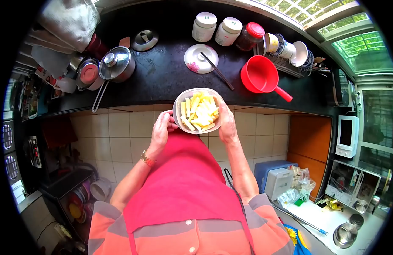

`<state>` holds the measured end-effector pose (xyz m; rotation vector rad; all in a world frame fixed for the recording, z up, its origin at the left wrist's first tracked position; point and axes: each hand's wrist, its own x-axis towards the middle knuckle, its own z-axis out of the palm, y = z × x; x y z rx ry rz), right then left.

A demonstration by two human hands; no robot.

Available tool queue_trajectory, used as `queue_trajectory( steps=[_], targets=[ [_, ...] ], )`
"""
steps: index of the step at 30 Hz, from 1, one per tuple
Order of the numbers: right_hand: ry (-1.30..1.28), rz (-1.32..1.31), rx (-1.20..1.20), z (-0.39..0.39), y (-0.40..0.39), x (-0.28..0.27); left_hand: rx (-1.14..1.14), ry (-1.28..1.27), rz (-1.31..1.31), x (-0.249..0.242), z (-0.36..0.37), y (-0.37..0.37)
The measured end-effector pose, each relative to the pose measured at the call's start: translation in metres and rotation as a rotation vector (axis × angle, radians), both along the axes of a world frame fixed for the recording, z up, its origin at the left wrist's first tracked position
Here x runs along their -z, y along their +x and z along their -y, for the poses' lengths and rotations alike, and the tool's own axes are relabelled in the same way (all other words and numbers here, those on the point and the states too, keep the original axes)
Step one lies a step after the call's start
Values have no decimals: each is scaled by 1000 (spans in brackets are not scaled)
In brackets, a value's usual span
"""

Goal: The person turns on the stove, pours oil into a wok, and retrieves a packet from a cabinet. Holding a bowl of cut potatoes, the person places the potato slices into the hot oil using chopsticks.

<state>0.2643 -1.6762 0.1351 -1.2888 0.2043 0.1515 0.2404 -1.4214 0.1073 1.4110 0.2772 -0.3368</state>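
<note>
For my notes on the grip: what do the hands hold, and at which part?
Both hands hold one clear bowl of pale yellow strips: left hand at its left rim, right hand at its right rim.

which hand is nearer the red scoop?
Right. The right hand holds the bowl on the side below the red scoop; the left hand grips the bowl's far side.

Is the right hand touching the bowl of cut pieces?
Touching. Head view shows the right hand gripping the rim of the bowl; the left hand holds the opposite side.
</note>
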Motion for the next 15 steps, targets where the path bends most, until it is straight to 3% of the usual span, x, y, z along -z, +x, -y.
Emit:
queue_trajectory(
  steps=[3, 4, 6, 10, 13, 15],
  targets=[
    [463, 7, -3, 2, 1, -16, 16, -151, -63, -1, 2, 2],
    [463, 7, -3, 7, -1, -9, 30, -223, -85, -1, 2, 2],
    [83, 44, 52, 15, 1, 6, 46, -227, -87, 7, 3, 5],
    [-83, 7, 70, 19, -2, 17, 107, -250, -133, 2, 13, 8],
    [-125, 5, 26, 20, 1, 11, 165, -419, -228, -7, 24, 16],
    [6, 11, 33, 18, 1, 9, 196, -535, -240, -10, 27, 19]
  ],
)
